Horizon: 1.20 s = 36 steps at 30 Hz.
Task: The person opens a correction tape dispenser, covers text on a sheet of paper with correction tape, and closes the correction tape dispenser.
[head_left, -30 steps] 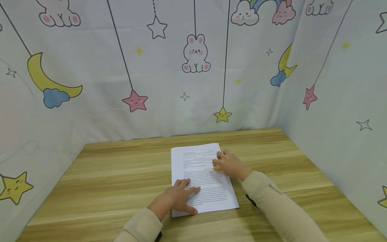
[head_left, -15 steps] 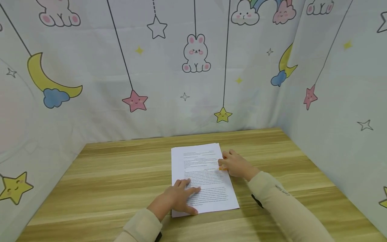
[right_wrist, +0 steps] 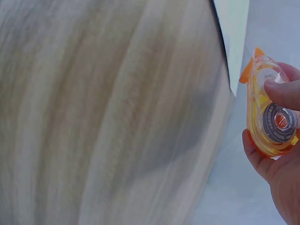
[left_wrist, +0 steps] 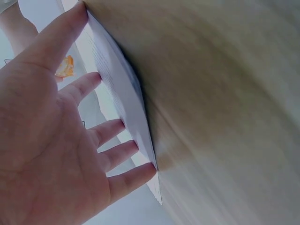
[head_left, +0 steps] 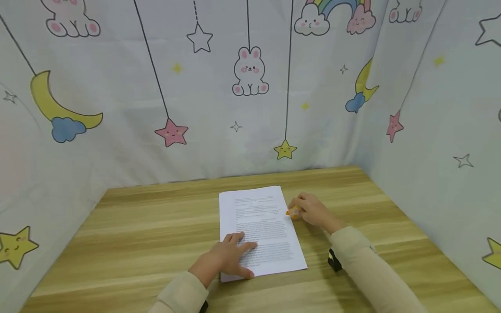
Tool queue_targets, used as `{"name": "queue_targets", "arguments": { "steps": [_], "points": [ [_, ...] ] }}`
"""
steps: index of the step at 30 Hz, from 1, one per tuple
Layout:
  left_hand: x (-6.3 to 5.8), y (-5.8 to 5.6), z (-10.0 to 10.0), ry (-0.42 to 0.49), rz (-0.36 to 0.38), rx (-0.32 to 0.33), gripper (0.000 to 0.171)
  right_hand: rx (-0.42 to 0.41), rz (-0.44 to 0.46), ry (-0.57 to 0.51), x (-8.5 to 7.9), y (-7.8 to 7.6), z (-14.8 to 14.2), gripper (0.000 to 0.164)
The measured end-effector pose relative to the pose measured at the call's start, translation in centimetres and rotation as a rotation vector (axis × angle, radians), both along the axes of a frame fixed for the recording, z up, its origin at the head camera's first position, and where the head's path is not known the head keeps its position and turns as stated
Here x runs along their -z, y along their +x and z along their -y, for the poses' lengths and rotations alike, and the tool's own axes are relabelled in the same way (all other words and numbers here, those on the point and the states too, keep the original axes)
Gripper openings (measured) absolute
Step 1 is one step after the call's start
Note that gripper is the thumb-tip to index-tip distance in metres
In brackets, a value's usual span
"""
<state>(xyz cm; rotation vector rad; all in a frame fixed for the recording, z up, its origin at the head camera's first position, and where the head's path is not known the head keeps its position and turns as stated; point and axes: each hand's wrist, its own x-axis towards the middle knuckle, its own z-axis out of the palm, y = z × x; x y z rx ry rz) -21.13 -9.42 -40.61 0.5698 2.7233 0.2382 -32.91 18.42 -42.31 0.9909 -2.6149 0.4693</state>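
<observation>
A stack of printed paper sheets [head_left: 270, 250] lies on the table. My left hand [head_left: 230, 256] rests on its lower left part with the fingers spread, thumb near the bottom edge. In the left wrist view, the fingertips [left_wrist: 129, 180] touch the top sheet. Just beyond the stack's right edge, my right hand [head_left: 313, 211] holds an orange, see-through correction tape dispenser [right_wrist: 280, 123]. Its orange tip points left toward the paper. The thumb lies across the dispenser's face, while other fingers wrap behind and below it, partly hidden.
The wood-grain table [head_left: 156, 226] extends around the paper on all sides. A white curtain [head_left: 211, 95] printed with rabbits, stars and moons hangs along the table's back and sides.
My right hand has moved right with the correction tape dispenser, from over the printed text to past the paper's right edge. My left hand stays on the stack. The head view has shifted slightly.
</observation>
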Motion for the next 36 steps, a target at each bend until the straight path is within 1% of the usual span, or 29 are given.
{"name": "queue_targets", "arguments": {
  "steps": [2,4,6,8,12,14,18,21,27,36],
  "points": [
    [0.1,0.0,0.1,0.016,0.004,-0.007,0.076,0.004,0.003,-0.005,-0.4,0.1,0.0,0.026],
    [0.1,0.0,0.1,0.03,0.009,-0.013,0.076,0.005,0.026,0.012,-0.7,0.3,0.3,0.024],
    [0.2,0.1,0.1,0.044,0.007,-0.005,0.075,0.001,0.046,0.032,-1.0,0.6,0.6,0.021],
    [0.4,0.1,0.1,0.051,-0.014,0.015,0.074,0.002,0.073,0.036,-1.3,0.9,1.0,0.02],
    [0.6,0.3,0.3,0.061,-0.06,0.063,0.073,-0.013,0.061,0.038,-1.2,1.1,1.9,0.023],
    [0.5,0.4,0.3,0.05,-0.064,0.076,0.074,-0.042,0.037,0.042,-1.1,1.2,2.5,0.025],
    [0.2,0.7,0.2,0.029,-0.007,0.056,0.072,-0.104,-0.017,0.069,-0.8,1.2,3.5,0.025],
    [0.1,0.8,0.2,0.013,0.021,0.042,0.07,-0.128,-0.02,0.081,-0.6,1.3,4.4,0.024],
    [0.2,1.0,0.2,-0.031,-0.011,0.078,0.068,-0.175,-0.012,0.089,-0.5,1.6,6.8,0.024],
    [-0.4,1.2,0.3,-0.056,-0.013,0.104,0.064,-0.22,-0.012,0.06,-0.4,2.2,10.0,0.025]
  ]
}}
